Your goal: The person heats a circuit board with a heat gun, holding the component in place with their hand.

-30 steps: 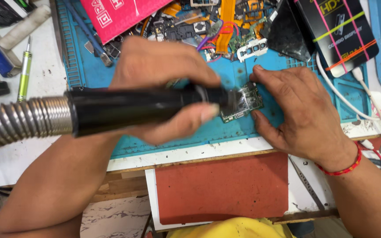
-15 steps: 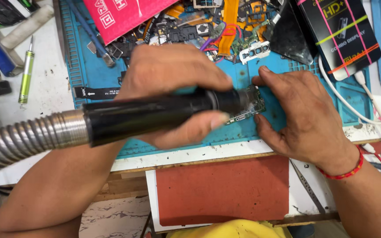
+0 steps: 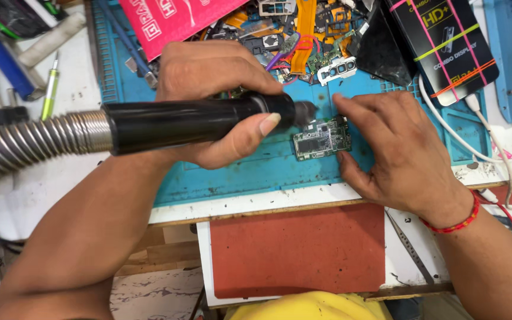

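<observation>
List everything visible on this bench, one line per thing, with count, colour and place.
circuit board: one, green, on the mat between the hands
hot-air handpiece: one, black, ribbed metal hose to the left, nozzle at the board's upper left
work mat: one, blue, under the board
loose phone parts: many, mixed colours, top of the mat
pink packet: one, top centre-left
black box: one, striped, top right
white cable: one, right edge of the mat
red pad: one, below the mat
green pen: one, left
left hand: grips the handpiece
right hand: fingers steady the board, red thread on the wrist
</observation>
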